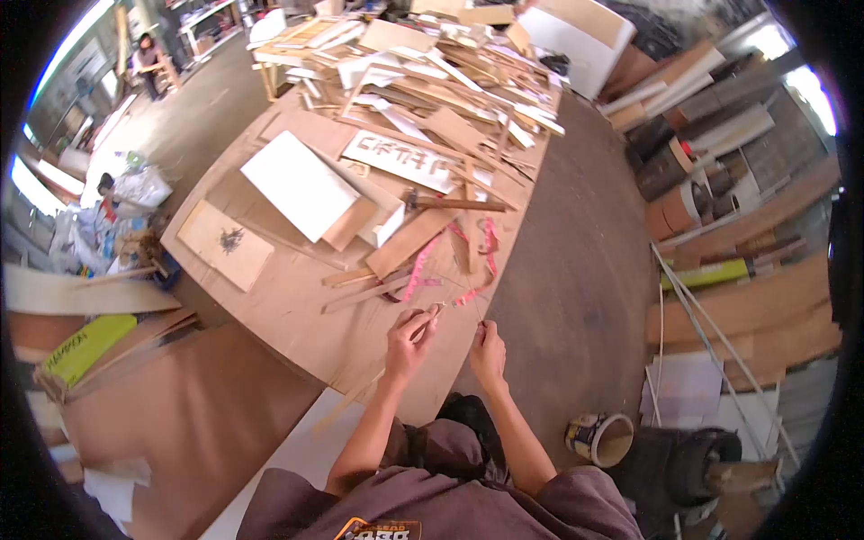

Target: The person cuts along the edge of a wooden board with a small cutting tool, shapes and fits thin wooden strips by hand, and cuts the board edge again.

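Observation:
My left hand (pixel 410 344) is closed over the near edge of the table, with a small thin piece showing at its fingertips, too small to name. To its right my right hand (pixel 488 353) is also closed, and a thin dark line like a wire or rod rises from its fingers. Just beyond both hands, a pink tape measure (pixel 490 247) lies in loose curves on the wooden tabletop (pixel 315 310). A hammer (pixel 459 204) rests farther back, beside a short wooden board (pixel 412 245). Below my left hand runs a pale wooden strip (pixel 342 407); whether I hold it is unclear.
A white-topped panel (pixel 301 187) and a board with a pile of nails (pixel 230 239) lie at left. Scrap wood (pixel 432 81) is heaped at the far end. A bucket (pixel 601 439) stands on the floor at right. A person (pixel 151 67) sits far off.

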The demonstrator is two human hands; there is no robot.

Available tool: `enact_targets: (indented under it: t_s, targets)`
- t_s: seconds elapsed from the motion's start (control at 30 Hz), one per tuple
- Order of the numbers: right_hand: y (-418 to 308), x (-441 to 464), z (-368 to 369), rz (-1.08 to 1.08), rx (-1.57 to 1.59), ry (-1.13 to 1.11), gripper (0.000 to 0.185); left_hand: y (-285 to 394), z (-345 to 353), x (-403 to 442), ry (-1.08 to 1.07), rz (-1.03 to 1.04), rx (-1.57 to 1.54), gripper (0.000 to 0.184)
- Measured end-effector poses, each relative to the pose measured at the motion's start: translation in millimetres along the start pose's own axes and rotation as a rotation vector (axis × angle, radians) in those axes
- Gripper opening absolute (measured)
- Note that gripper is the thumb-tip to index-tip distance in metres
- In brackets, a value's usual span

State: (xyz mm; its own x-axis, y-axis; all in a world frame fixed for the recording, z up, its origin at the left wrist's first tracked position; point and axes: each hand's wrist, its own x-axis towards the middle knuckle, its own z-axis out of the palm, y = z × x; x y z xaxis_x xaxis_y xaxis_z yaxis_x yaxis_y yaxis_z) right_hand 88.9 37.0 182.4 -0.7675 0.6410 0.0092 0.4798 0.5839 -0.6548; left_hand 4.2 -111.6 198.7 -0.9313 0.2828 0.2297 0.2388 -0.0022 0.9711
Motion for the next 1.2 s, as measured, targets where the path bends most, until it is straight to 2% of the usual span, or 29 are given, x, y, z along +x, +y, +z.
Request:
enact_targets:
  t_s: [0.1, 0.2, 0.3, 0.37, 0.4, 0.47, 0.5, 0.57, 0.6, 0.67, 0.77, 0.87, 0.97, 1.2]
  targets:
    - [3.6, 27.6, 25.0, -0.075, 0.002, -0.057, 0.017, 14.3, -6.7, 7.5, 0.113, 0.028, 0.019, 0.024]
    - [1.7, 50.6, 40.0, -0.056, -0.042, -0.159, 0.018, 25.8, -9.9, 11.1, 0.169, -0.023, 0.086, 0.026]
    - [9.9, 73.1, 57.9, -0.145, 0.014, -0.247, 0.024, 34.6, -4.4, 15.0, 0.248, -0.029, 0.185, 0.028]
    - [19.4, 91.5, 67.8, -0.278, 0.028, -0.311, 0.036, 44.4, 9.6, 19.9, 0.416, -0.236, 0.168, 0.029]
    - [21.6, 95.8, 68.7, -0.291, 0.034, -0.348, 0.036, 34.6, 15.3, 17.7, 0.447, -0.254, 0.186, 0.029]
    - [16.1, 107.6, 62.1, -0.532, -0.040, -0.255, 0.044, 10.8, 25.3, 12.7, 0.479, -0.176, 0.229, 0.029]
    - [10.2, 114.7, 55.0, -0.538, -0.022, -0.275, 0.044, 16.9, 28.9, 14.9, 0.493, -0.183, 0.251, 0.029]
    - [-10.7, 140.1, 28.1, -0.451, 0.309, -0.589, 0.040, 37.2, 40.1, 27.7, 0.545, -0.022, 0.410, 0.024]
    - [-27.6, 149.2, 7.5, -0.468, 0.319, -0.599, 0.040, 46.0, 46.7, 32.6, 0.563, -0.015, 0.422, 0.024]
    - [-66.4, 163.7, -41.6, -0.500, 0.652, -0.787, 0.033, 65.1, 59.5, 43.3, 0.634, 0.116, 0.604, 0.023]
    - [-100.6, 182.4, -97.6, -0.700, 0.718, -0.782, 0.032, 91.9, 80.1, 58.6, 0.723, 0.242, 0.562, 0.023]
    - [-114.9, 194.9, -132.3, -0.789, 0.752, -0.777, 0.031, 114.1, 95.3, 72.6, 0.757, 0.375, 0.596, 0.025]
    - [-118.3, 202.0, -155.1, -0.919, 0.729, -0.708, 0.029, 131.8, 114.7, 81.7, 0.719, 0.467, 0.520, 0.024]
    - [-109.8, 216.3, -186.7, -0.896, 0.783, -0.682, 0.022, 152.6, 140.3, 90.6, 0.684, 0.514, 0.516, 0.024]
